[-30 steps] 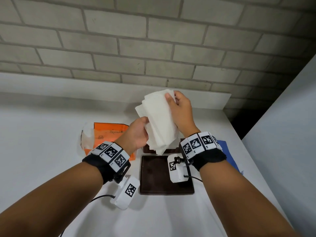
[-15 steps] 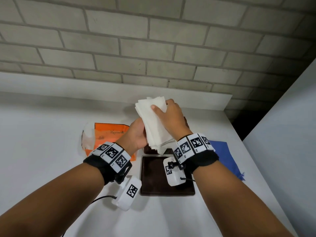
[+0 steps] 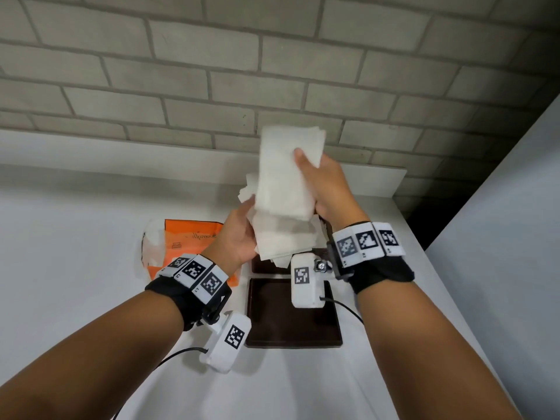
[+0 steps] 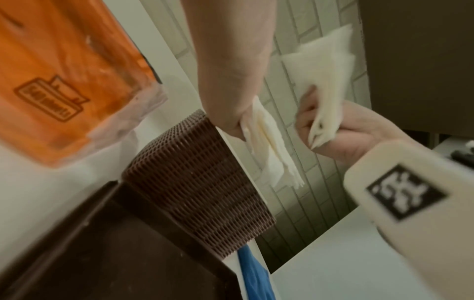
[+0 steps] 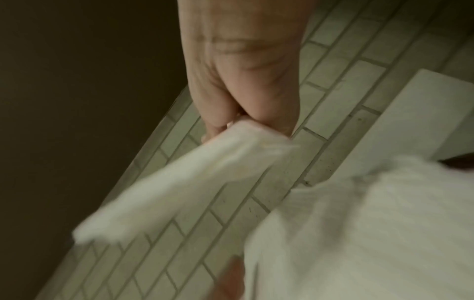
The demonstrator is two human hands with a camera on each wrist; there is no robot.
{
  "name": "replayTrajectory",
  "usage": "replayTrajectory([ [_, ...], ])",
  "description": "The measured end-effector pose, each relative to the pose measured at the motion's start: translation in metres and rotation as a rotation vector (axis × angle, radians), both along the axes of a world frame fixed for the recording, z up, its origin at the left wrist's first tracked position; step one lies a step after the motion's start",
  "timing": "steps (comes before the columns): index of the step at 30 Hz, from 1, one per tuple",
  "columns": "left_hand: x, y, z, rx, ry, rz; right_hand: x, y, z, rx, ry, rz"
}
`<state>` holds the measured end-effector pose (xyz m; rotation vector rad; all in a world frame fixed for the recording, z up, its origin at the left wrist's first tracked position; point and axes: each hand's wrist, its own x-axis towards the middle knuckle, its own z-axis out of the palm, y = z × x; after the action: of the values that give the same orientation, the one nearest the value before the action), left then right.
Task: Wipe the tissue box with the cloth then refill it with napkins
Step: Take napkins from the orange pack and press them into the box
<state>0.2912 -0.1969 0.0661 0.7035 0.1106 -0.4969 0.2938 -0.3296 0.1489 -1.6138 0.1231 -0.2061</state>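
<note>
Two hands (image 3: 239, 234) (image 3: 327, 189) gripping napkins (image 3: 285, 189), right bunch lifted higher (stack now split)

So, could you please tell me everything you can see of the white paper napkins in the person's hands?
The white paper napkins are a loose, uneven stack of thin folded sheets, held upright in the air above the dark brown woven tissue box. The right hand grips an upper bunch, thumb across its front; the left hand holds the lower sheets. Their edges are fanned out and misaligned.
</note>
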Motion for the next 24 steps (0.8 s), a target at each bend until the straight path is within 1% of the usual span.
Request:
replayTrajectory([
  [2,0.0,0.0,0.0,0.062,-0.017,0.0,0.004,-0.008,0.008,0.159,0.014,-0.064],
  [4,0.0,-0.001,0.002,0.069,-0.03,-0.003,0.006,-0.011,0.006,0.175,0.056,-0.054],
  [5,0.0,-0.001,0.003,0.067,-0.036,-0.014,0.006,-0.011,0.003,0.127,0.092,-0.034],
  [7,0.001,-0.003,0.006,0.057,-0.04,-0.042,0.007,-0.006,-0.012,-0.036,0.143,-0.003],
  [9,0.002,-0.004,0.005,0.055,-0.036,-0.065,0.006,-0.001,-0.027,-0.219,0.12,-0.011],
  [11,0.003,-0.005,0.004,0.072,-0.036,-0.054,0.005,0.003,-0.036,-0.364,0.087,-0.048],
  [13,0.003,-0.004,0.003,0.079,-0.05,-0.049,0.007,0.002,-0.042,-0.416,0.079,-0.092],
  [15,0.002,-0.003,0.005,0.11,-0.062,-0.05,0.01,0.0,-0.043,-0.376,0.117,-0.121],
  [18,0.002,-0.001,0.005,0.142,-0.057,-0.054,0.012,-0.004,-0.039,-0.146,0.24,-0.074],
  [20,0.001,-0.001,0.006,0.152,-0.042,-0.057,0.01,-0.005,-0.037,0.0,0.288,-0.035],
  [22,0.001,-0.001,0.007,0.15,-0.036,-0.06,0.01,-0.005,-0.039,0.113,0.272,-0.026],
  [24,0.0,-0.002,0.007,0.149,-0.038,-0.067,0.01,-0.004,-0.041,0.149,0.204,-0.049],
])
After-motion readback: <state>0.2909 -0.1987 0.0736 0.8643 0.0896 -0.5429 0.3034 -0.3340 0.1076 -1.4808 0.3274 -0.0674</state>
